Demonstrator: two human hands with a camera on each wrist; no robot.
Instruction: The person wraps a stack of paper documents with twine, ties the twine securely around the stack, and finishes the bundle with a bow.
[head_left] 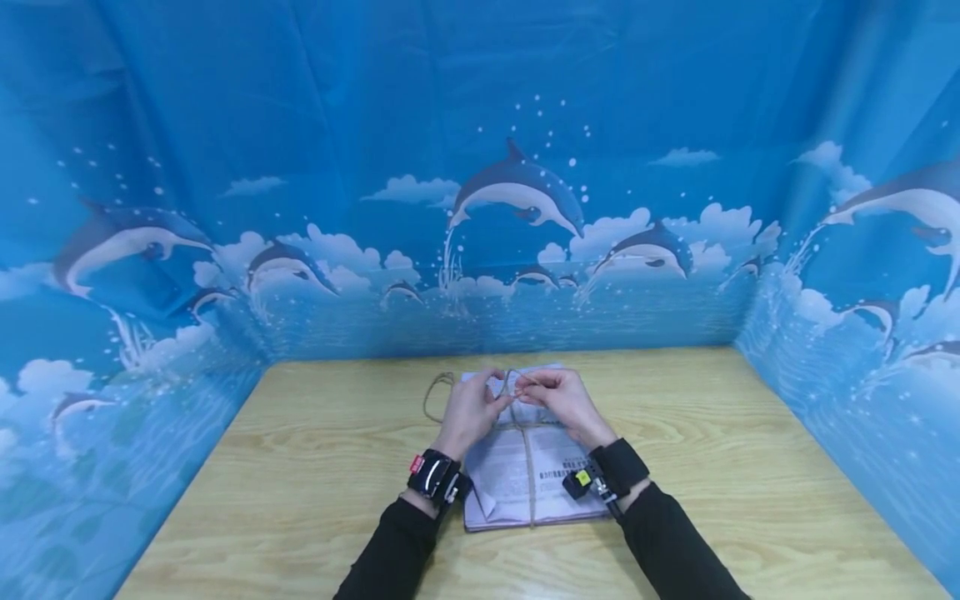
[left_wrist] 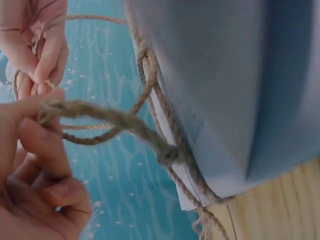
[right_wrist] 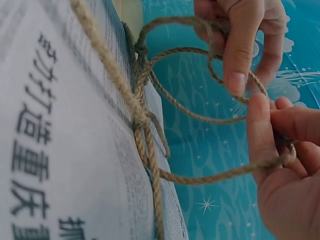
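Note:
A stack of newspapers point(head_left: 498, 475) lies on the table, bound lengthwise and crosswise with brown twine point(head_left: 530, 471). Above its far part, my left hand point(head_left: 467, 410) pinches a loop of the twine between thumb and fingers. Close beside it, my right hand point(head_left: 567, 406) pinches another stretch of the same twine. In the right wrist view, twine loops point(right_wrist: 200, 120) run from the crossing on the newspapers to both hands, whose fingertips nearly meet. A knotted section of twine point(left_wrist: 120, 120) stretches from my left hand towards the stack in the left wrist view.
A loose curl of twine point(head_left: 427, 400) lies left of the stack. The wood-grain table point(head_left: 315, 483) extends on both sides. Blue dolphin-printed sheeting point(head_left: 510, 308) hangs along the back and both sides.

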